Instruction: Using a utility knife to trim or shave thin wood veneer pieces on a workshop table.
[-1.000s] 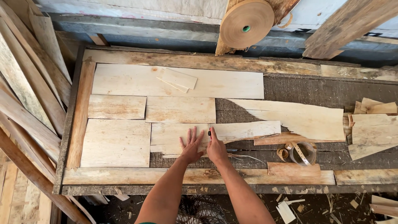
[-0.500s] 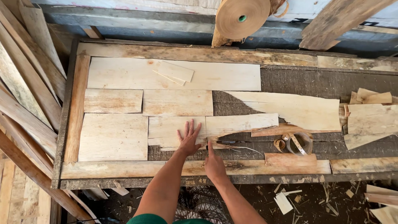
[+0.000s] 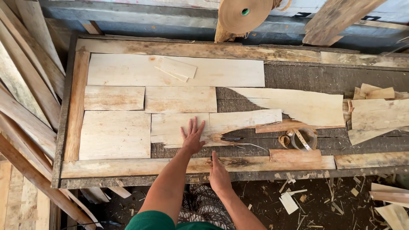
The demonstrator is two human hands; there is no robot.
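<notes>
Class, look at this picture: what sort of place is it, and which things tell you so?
Probably a veneer or woodworking workshop: thin wood sheets pieced together on a rough workbench, a tape roll overhead, offcuts on the floor.

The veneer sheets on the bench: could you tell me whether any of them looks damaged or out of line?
Yes. The veneer sheet beside the left hand is split, with a dark ragged tear along its lower edge. The large sheet to its right is torn to a jagged point, unlike the squared pieces.

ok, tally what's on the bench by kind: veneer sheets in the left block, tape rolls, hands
Veneer sheets, left block: 5, plus small offcut on the top sheet
Tape rolls: 2, big roll, small roll
Hands: 2, left hand, right hand
Total: 9
</notes>
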